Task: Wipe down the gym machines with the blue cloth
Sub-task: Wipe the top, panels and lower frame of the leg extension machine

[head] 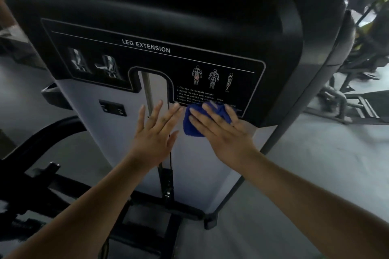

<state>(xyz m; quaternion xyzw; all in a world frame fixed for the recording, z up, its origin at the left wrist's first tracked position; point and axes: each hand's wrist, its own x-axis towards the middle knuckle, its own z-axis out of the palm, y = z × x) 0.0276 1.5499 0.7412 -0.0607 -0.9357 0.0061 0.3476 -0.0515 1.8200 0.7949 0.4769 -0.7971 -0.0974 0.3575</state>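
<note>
Your bare forearms come in from the bottom, the left from seven o'clock and the right from five. Your left hand (154, 132) lies flat on the machine, fingers straight and spread, holding nothing; its fingertips point toward one o'clock across the foot of a narrow vertical slot (154, 88), where a steel rod shows. Just beside it at three o'clock, your right hand (227, 134) is equally flat, its straight fingers fanned toward eleven o'clock; it presses on the crumpled bright blue cloth (191, 122) rather than curling round it. The cloth shows under and between those fingers; your left fingertips come close to its left edge, though you cannot tell whether they touch.

The cloth lies on the pale grey upright shroud of the leg extension machine (88, 101), right at the lower edge of the glossy black instruction placard (147, 59), toward that placard's five o'clock corner, covering the last lines of white print. At nine o'clock of your left hand sits a small black rectangular label (112, 109); at six o'clock, low down, runs the black steel base frame (147, 202). Above the placard, at twelve o'clock, curves the black moulded hood (168, 0). Farthest off, at two to three o'clock, dark blurred frames of other gym machines (357, 94) stand on the grey floor (315, 164).
</note>
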